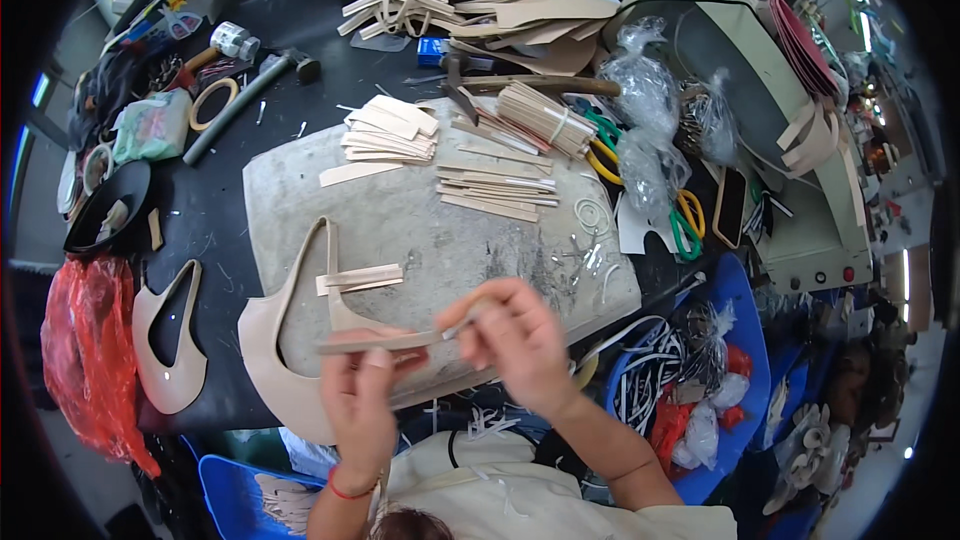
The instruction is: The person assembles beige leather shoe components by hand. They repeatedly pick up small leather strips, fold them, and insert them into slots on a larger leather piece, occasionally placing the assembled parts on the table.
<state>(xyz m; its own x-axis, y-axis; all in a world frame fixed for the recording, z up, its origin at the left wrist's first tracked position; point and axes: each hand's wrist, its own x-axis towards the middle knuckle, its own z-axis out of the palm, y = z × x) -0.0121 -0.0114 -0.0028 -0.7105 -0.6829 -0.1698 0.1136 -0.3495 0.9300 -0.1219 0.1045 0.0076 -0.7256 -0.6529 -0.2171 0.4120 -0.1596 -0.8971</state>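
Observation:
My left hand [360, 405] holds a narrow beige strip [345, 346], apparently leather, between thumb and fingers, above the front of the grey work slab [280, 175]. At the strip's right end, the fingers of my right hand [520, 350] are pinched on its tip, where a small white bit shows. Beneath and left of the left hand lies a beige cut-out shoe upper [262, 340] with a large opening. Two or so short strips [370, 278] rest across its band. Farther back on the slab are a fanned pile of strips [390, 130] and a row of thinner strips [495, 190].
A hammer [540, 84] and a bundle of strips [545, 118] lie at the slab's far edge. Scissors [690, 210] and a phone [731, 208] are to the right. A blue bin [755, 340] stands front right. Another upper [150, 340] and a red bag [90, 340] sit left.

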